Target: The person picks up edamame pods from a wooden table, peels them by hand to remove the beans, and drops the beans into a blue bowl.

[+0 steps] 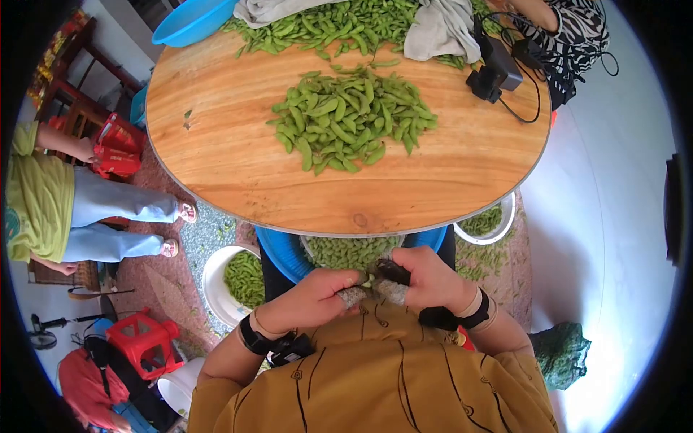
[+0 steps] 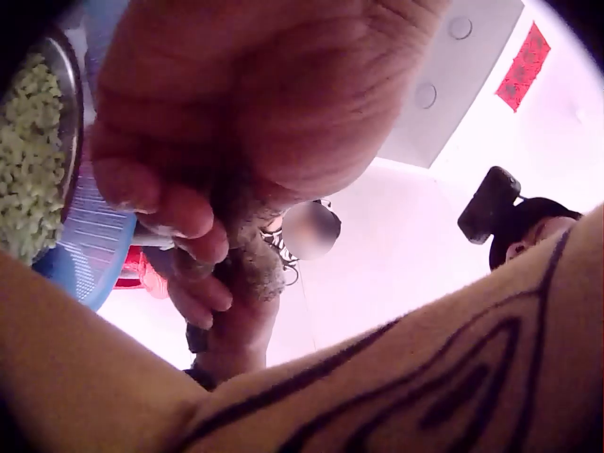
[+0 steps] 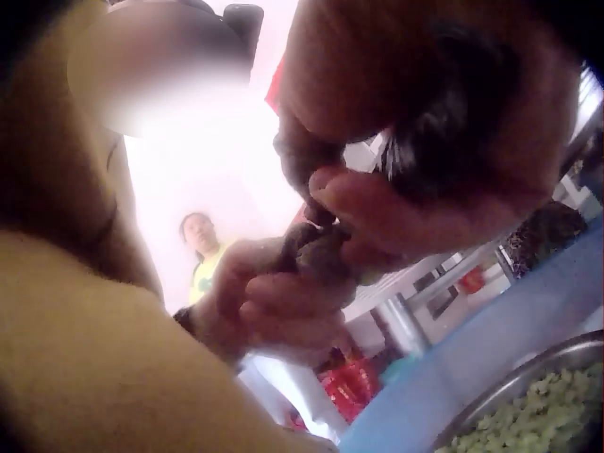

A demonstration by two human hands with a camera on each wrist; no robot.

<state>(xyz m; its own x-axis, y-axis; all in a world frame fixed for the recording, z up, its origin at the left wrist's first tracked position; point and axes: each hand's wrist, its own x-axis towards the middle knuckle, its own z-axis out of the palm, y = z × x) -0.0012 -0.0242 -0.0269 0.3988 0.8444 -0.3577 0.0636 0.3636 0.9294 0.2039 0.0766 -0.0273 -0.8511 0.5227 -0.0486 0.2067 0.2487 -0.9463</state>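
Both hands meet in front of the chest, just below the table's near edge. The left hand (image 1: pixel 317 294) pinches a small green pod (image 1: pixel 369 278) between thumb and finger. Against the pod's other side, the right hand (image 1: pixel 434 280) has its fingers curled round it, with dark and grey wrappings on the digits. In the left wrist view, the left hand (image 2: pixel 255 104) shows curled fingers and a grey finger wrap (image 2: pixel 257 260). The right wrist view has the right hand (image 3: pixel 444 142) touching the left hand (image 3: pixel 293 307); the pod is hidden there. Shelled beans (image 1: pixel 351 251) lie in a bowl beneath.
A pile of pods (image 1: pixel 346 119) lies on the wooden table (image 1: pixel 303 198), with more pods, cloths (image 1: pixel 442 32) and a black adapter (image 1: pixel 498 68) beyond. Buckets of pods (image 1: pixel 244 278) stand either side of the blue basin (image 1: pixel 278 254). A person (image 1: pixel 108 209) stands at left.
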